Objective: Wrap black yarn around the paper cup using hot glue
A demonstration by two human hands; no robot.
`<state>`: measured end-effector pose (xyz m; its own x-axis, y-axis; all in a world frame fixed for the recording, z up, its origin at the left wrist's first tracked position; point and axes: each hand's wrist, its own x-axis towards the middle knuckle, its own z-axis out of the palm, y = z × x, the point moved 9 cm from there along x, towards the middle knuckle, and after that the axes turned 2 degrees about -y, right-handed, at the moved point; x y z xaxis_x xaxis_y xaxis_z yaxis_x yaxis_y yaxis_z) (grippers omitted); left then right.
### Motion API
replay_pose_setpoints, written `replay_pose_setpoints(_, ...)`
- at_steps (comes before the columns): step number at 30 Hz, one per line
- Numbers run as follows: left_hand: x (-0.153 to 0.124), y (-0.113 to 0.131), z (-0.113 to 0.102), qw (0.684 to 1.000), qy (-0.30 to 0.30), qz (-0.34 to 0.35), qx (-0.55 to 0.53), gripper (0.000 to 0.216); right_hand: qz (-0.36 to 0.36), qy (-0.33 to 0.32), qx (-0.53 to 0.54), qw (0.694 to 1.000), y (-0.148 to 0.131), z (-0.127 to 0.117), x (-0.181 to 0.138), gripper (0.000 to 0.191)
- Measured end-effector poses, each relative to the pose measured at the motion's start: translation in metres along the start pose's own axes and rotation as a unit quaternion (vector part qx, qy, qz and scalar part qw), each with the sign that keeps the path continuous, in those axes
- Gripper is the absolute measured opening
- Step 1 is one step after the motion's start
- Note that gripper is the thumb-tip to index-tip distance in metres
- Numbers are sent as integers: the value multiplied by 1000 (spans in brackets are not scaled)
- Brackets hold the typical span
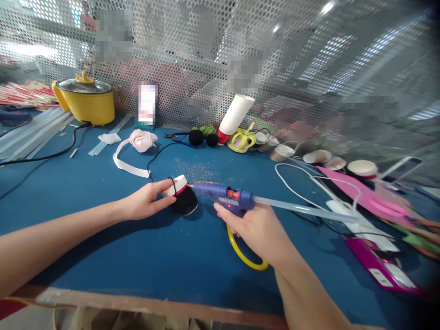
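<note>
My left hand (153,200) is closed around the rim end of a small paper cup (179,184), which is tilted over just above the table. Black yarn (184,201) wraps most of the cup, leaving a white and red band bare; a strand loops over my fingers. In my right hand (256,229) is a blue glue gun (225,195), its nozzle at the edge of the band and the yarn. A long clear glue stick (302,208) juts from its back. Below that hand lies a yellow curved loop (245,254), partly hidden.
Behind stand a yellow electric pot (91,103), a phone (147,103), a leaning stack of paper cups (237,117) and a yellow yarn basket (241,141). Left are a pale ribbon rose (142,140) and glue sticks (30,135). A purple power strip (381,266) and cables lie right.
</note>
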<state>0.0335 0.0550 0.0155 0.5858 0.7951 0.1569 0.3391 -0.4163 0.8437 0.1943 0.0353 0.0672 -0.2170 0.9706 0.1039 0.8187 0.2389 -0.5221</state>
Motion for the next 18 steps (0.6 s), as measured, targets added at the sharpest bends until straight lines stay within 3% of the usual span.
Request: replay_pose_setpoints(18, -1, -1, 1, 1000, -3, -6, 4, 21, 39, -35, 81, 995, 3, 4, 3, 19)
